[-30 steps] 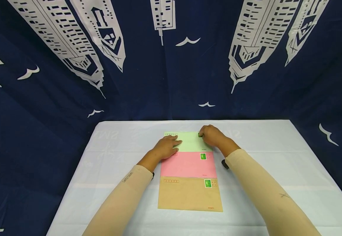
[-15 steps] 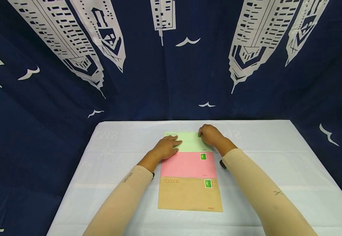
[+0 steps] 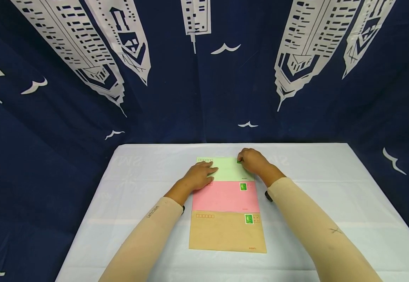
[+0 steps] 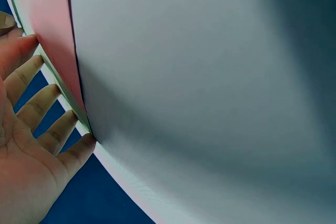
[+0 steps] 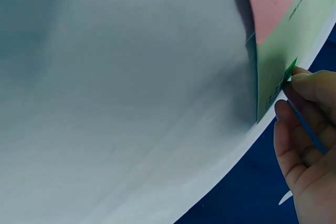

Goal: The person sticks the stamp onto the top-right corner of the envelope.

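Three envelopes overlap in a column: a light green envelope (image 3: 227, 169) at the far end, a pink envelope (image 3: 225, 199) in the middle and a brown envelope (image 3: 225, 235) nearest. With fingers spread, my left hand (image 3: 196, 177) rests on the left part of the green and pink ones. At the green envelope's far right corner, my right hand (image 3: 255, 161) pinches a small green stamp (image 5: 290, 71) between thumb and finger, tilted against the paper. Part of that stamp is hidden by the fingers. Other green stamps sit on the pink and brown envelopes near their upper right corners.
The envelopes lie on a white-covered table (image 3: 126, 235). Behind its far edge hangs a dark blue cloth (image 3: 176, 98) printed with white buildings and birds. Printed boxes (image 3: 256, 219) stand beside the brown envelope's stamp.
Both hands stay almost in place. The right forearm shifts slightly, while the left hand keeps resting on the envelopes.
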Demonstrator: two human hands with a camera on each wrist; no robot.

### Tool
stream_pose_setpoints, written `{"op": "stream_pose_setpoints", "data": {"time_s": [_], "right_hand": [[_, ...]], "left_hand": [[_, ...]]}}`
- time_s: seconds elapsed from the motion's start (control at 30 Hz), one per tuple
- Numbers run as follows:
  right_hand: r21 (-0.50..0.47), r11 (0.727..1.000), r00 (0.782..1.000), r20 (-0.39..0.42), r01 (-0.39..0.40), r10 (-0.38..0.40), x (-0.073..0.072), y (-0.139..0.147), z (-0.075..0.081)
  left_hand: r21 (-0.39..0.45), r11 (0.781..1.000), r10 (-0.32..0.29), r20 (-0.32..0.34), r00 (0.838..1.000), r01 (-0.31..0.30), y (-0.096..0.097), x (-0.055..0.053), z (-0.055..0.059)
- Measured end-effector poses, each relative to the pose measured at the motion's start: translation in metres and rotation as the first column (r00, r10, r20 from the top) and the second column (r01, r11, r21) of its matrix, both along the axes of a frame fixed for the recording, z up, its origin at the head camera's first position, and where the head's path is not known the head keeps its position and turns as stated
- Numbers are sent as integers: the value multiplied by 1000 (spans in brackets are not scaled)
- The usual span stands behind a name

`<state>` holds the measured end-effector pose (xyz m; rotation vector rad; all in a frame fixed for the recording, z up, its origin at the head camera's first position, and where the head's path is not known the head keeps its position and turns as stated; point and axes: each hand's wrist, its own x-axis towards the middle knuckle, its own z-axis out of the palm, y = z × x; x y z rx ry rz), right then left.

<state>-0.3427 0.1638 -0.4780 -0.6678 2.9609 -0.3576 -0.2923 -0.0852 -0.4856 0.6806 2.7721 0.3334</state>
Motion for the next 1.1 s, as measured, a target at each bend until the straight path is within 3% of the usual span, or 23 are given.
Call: {"op": "stream_pose_setpoints", "data": {"time_s": [0.33,0.63,1.1], "right_hand": [[56,998,999,33,-40,39,9,6,7],[81,996,997,78,-27,21,11,9,3],[3,999,999,33,-39,39,7,8,3]], "left_hand": [[-4,1000,2,-2,1000,-2,-1,-1,0],[-6,1000,-3,7,1000,3,-2,-1,1],[12,1000,0,-4,1000,0,-2,0,-1]]}}
